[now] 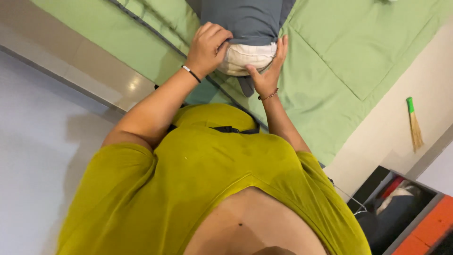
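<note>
Left hand: your left hand [207, 47], the one with the black wristband, is curled shut on the open edge of the grey pillowcase [243, 21], knuckles up, right where the cover meets the pillow.

Right hand: your right hand [268, 71], with the beaded bracelet, is spread flat against the pillow's bare end, thumb underneath and fingers up its side. It's pressing, not closed round anything.

Pillow: the cream pillow [247, 57] sits between your two hands on the bed, only its near end poking out of the cover. The rest is inside the grey fabric, which runs off the top edge of the view.

Bed: green quilted bedspread [330, 52] with dark piping, and you're leaning over its near edge.

What could go wrong: I'd guess the cover bunches on the left side, since only that hand grips fabric. If your flat right palm slips off the rounded end, the pillow could slide sideways.

Packages and labels: none I can make out. A small broom [414, 123] with a green handle lies on the floor off the bed's right edge, and a dark bin with orange and red bits [406, 212] sits in the lower right corner.
</note>
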